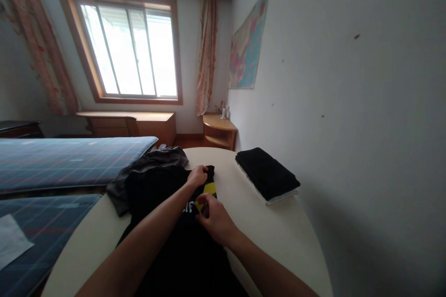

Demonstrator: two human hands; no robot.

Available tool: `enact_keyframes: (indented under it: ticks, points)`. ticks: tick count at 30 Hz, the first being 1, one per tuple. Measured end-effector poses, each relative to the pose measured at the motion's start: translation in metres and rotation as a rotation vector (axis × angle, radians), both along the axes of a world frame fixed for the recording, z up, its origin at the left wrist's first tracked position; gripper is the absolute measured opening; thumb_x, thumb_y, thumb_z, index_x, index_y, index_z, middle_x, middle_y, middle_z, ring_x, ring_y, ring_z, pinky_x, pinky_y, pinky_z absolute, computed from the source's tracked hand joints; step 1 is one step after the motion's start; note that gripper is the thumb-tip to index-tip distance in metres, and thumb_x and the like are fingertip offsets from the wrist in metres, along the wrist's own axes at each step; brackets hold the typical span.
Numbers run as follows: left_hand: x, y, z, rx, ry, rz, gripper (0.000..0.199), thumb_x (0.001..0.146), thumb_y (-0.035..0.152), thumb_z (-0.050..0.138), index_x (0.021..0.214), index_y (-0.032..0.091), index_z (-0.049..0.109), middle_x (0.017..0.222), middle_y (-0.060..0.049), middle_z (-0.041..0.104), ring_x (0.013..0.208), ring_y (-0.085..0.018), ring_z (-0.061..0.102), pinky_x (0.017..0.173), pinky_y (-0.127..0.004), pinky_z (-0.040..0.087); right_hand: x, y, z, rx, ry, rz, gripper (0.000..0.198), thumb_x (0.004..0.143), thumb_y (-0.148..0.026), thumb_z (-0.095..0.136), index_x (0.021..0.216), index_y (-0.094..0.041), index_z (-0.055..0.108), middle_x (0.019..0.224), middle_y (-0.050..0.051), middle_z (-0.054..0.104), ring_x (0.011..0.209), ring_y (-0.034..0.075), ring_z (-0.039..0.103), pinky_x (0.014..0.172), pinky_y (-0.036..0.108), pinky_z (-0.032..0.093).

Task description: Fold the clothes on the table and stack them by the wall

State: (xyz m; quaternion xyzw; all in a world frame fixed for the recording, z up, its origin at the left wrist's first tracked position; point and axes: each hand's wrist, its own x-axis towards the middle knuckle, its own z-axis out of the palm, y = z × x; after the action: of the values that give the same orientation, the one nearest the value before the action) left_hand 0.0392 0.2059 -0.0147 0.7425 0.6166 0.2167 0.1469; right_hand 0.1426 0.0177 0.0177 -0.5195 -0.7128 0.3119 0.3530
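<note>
A black T-shirt (188,260) with white lettering and a yellow patch lies spread over the near part of the round table. My left hand (198,175) is closed on the cloth near the shirt's far right edge, above the yellow patch. Closer to me, my right hand (216,218) pinches the shirt at the yellow area beside the lettering, thumb and forefinger curled together. Part of the lettering is hidden by my hands and left forearm. Beyond the shirt's left side lies a crumpled dark grey garment (148,162).
On the cream round table (275,236), a folded black cloth stack (266,171) rests on something white at the right. Plaid mattresses (69,160) flank the table on the left, the lower one bearing a white sheet (12,239). A bare wall (376,148) rises to the right.
</note>
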Motion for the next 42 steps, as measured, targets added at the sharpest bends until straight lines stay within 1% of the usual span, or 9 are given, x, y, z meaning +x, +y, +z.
enact_keyframes:
  ticks: [4,8,12,20,24,26,30,35,42]
  points:
    - [-0.011,-0.016,-0.013,0.055,0.088,-0.063,0.04,0.084,0.021,0.058,0.123,0.016,0.063,0.129,-0.013,0.063,0.118,-0.024,0.058,0.098,-0.03,0.044,0.0,-0.018,-0.011,-0.017,-0.302,0.033,0.052,0.071,-0.022,0.068,0.121,-0.019,0.055,0.12,0.01,0.064,0.104,0.024,0.062,0.089,0.033,0.047]
    - [-0.013,-0.027,-0.018,0.113,0.159,-0.109,0.041,0.09,0.025,0.05,0.13,0.018,0.06,0.131,-0.013,0.06,0.119,-0.027,0.055,0.099,-0.035,0.044,0.011,-0.034,-0.011,-0.082,-0.517,0.035,0.037,0.073,-0.03,0.066,0.107,-0.019,0.062,0.103,0.011,0.07,0.094,0.029,0.066,0.08,0.035,0.048]
    - [-0.012,-0.029,-0.02,0.138,0.206,-0.135,0.043,0.092,0.024,0.044,0.133,0.019,0.058,0.13,-0.012,0.059,0.119,-0.027,0.053,0.098,-0.036,0.044,0.014,-0.047,-0.009,-0.092,-0.424,0.063,0.036,0.075,-0.021,0.06,0.111,-0.02,0.065,0.097,0.007,0.073,0.089,0.023,0.068,0.077,0.028,0.047]
    - [-0.013,-0.025,-0.015,0.128,0.258,-0.186,0.043,0.095,0.027,0.04,0.135,0.022,0.056,0.135,-0.01,0.057,0.122,-0.026,0.051,0.102,-0.035,0.04,0.016,-0.069,-0.002,-0.305,-0.287,0.271,0.031,0.082,-0.033,0.058,0.109,-0.024,0.07,0.081,0.001,0.075,0.066,0.016,0.068,0.057,0.021,0.044]
    - [-0.014,-0.033,-0.011,0.104,0.274,-0.187,0.051,0.095,0.036,0.042,0.143,0.018,0.046,0.14,-0.013,0.054,0.127,-0.029,0.049,0.104,-0.039,0.04,0.022,-0.062,-0.001,-0.115,-0.321,0.284,0.029,0.084,-0.019,0.053,0.104,-0.024,0.072,0.093,0.001,0.074,0.083,0.016,0.069,0.076,0.022,0.049]
    - [-0.017,-0.04,-0.01,0.092,0.277,-0.184,0.056,0.095,0.039,0.04,0.147,0.017,0.04,0.146,-0.014,0.048,0.131,-0.03,0.045,0.105,-0.04,0.039,0.021,-0.057,-0.005,0.027,-0.346,0.283,0.037,0.08,-0.017,0.057,0.115,-0.022,0.069,0.116,0.006,0.069,0.108,0.02,0.063,0.095,0.027,0.046]
    - [-0.028,-0.06,-0.014,0.069,0.292,-0.157,0.057,0.096,0.046,0.037,0.148,0.022,0.039,0.154,-0.014,0.038,0.138,-0.033,0.038,0.107,-0.045,0.036,0.013,-0.05,-0.017,0.118,-0.395,0.319,0.059,0.087,-0.028,0.056,0.143,-0.014,0.047,0.152,0.012,0.042,0.144,0.027,0.028,0.12,0.038,0.021]
    - [-0.042,-0.078,-0.029,-0.021,0.327,-0.165,0.063,0.095,0.058,0.03,0.15,0.028,0.035,0.16,-0.009,0.027,0.146,-0.039,0.02,0.113,-0.057,0.023,0.001,-0.042,-0.032,0.003,-0.469,0.297,0.079,0.091,-0.052,0.051,0.155,-0.015,0.022,0.162,0.014,0.016,0.149,0.031,0.01,0.121,0.047,0.011]
    - [-0.028,-0.07,-0.032,-0.057,0.333,-0.197,0.066,0.098,0.053,0.023,0.154,0.02,0.026,0.163,-0.008,0.017,0.148,-0.039,0.009,0.116,-0.054,0.017,0.01,-0.029,-0.042,-0.026,-0.53,0.27,0.077,0.094,-0.055,0.044,0.156,-0.018,0.018,0.163,0.011,0.009,0.15,0.03,0.002,0.121,0.047,0.006]
